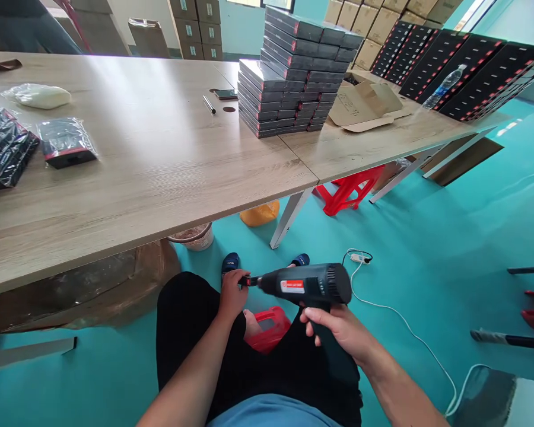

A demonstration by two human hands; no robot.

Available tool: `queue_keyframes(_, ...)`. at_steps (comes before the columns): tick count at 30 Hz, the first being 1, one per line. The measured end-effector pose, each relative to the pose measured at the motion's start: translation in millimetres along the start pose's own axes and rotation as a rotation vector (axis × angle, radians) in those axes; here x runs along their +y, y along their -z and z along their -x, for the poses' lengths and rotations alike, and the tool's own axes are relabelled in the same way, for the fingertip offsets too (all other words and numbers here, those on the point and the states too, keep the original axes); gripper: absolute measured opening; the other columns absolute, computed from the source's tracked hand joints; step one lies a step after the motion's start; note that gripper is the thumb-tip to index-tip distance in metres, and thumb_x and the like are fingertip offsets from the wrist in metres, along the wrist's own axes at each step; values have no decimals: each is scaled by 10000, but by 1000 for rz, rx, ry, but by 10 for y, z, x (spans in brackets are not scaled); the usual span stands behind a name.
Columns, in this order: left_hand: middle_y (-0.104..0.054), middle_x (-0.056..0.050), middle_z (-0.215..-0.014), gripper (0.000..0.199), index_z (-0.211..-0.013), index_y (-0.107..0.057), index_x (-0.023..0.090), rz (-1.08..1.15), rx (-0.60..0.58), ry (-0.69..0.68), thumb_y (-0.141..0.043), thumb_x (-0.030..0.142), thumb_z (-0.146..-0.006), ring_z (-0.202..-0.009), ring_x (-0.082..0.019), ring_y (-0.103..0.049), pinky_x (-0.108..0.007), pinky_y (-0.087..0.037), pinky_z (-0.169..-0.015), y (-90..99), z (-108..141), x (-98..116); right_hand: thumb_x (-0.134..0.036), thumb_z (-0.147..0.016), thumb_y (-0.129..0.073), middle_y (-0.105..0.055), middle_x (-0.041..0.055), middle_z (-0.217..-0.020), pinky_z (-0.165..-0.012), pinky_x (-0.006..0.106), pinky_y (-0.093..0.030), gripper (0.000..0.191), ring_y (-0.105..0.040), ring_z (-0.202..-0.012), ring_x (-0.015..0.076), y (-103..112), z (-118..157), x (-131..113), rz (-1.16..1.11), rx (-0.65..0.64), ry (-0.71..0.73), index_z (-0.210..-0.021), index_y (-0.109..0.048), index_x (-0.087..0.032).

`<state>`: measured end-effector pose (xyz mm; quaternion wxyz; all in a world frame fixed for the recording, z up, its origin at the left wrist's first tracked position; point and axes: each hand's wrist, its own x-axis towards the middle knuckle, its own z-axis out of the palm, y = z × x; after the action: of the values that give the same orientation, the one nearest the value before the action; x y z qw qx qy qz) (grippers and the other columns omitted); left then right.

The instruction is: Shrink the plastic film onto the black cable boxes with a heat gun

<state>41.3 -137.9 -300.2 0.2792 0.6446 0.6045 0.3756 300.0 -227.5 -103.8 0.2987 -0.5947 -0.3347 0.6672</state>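
No text legible: lettering on red-and-white label (292,286) of heat gun (318,279) too small; marks (349,105) on cardboard (360,115) unreadable.

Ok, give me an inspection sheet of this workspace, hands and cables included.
Surface: pale wood-grain table, bearing a stack of flat dark boxes.
Job's things: dark pistol-shaped hot-air gun, nozzle facing a small black-and-red object.
Clutter: clear-wrapped black packs, silver pen, opened brown cardboard box.
Hands: left hand pinches the small object; right hand grips the gun's handle.
Cables: thin white cable and white power strip on the turquoise floor.
Surroundings: red plastic stool below the table; stacked brown cartons behind.
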Motion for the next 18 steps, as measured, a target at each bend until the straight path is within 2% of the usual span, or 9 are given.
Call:
queue_keyframes(2, -749, -64, -1063, 386, -999, -766, 230, -24, -15, -11, -577, 15, -741, -1087, -268, -655, -435, -502, -1024, 12, 2, 12, -513, -808, -773, -725, 74, -794, -579, 310, -551, 384, -659, -710, 214, -107, -21, -24, 24, -84, 41, -942, -770, -153)
queue_keyframes(6, -742, -68, -1073, 405, -1015, -744, 228, -35, 35, 26, -559, 2, -735, -1109, -277, -648, -422, -514, -1005, 31, 0, 18, -497, -822, -742, -701, 60, -734, -586, 320, -549, 343, -646, -704, 218, -171, -53, -102, 100, -15, 95, -885, -757, -161)
queue_keyframes(10, -734, -67, -1045, 354, -989, -724, 224, -4, 40, 41, -582, 24, -735, -1076, -276, -657, -415, -533, -966, 23, -12, 20, -482, -809, -759, -703, 55, -748, -563, 311, -539, 343, -653, -722, 225, -151, -46, -192, 103, -114, 83, -942, -757, -165)
queue_keyframes(11, -731, -65, -1040, 346, -981, -720, 224, 4, 44, 45, -580, 28, -733, -1065, -274, -660, -413, -537, -953, 19, -14, 20, -485, -807, -759, -710, 59, -770, -568, 311, -542, 351, -658, -730, 225, -144, -46, -209, 93, -103, 96, -956, -758, -167)
queue_keyframes(15, -732, -70, -1064, 398, -986, -718, 223, 48, 63, 62, -555, 12, -691, -1071, -273, -669, -417, -541, -954, 12, -15, -1, -505, -775, -778, -714, 67, -800, -573, 300, -548, 363, -656, -708, 206, -56, -60, -236, 88, 79, 72, -877, -755, -158)
queue_keyframes(16, -735, -70, -1065, 403, -985, -720, 225, 61, 61, 67, -553, 13, -686, -1077, -274, -671, -419, -540, -959, 13, -16, -9, -502, -765, -792, -717, 65, -806, -561, 294, -545, 369, -654, -694, 200, -23, -61, -232, 88, 82, 51, -893, -757, -157)
queue_keyframes(18, -741, -67, -1050, 393, -967, -725, 231, 82, 65, 80, -555, 21, -681, -1069, -274, -677, -421, -540, -962, 14, -22, -19, -492, -762, -809, -733, 70, -853, -553, 289, -546, 402, -661, -696, 196, 33, -59, -211, 62, 8, 29, -980, -760, -157)
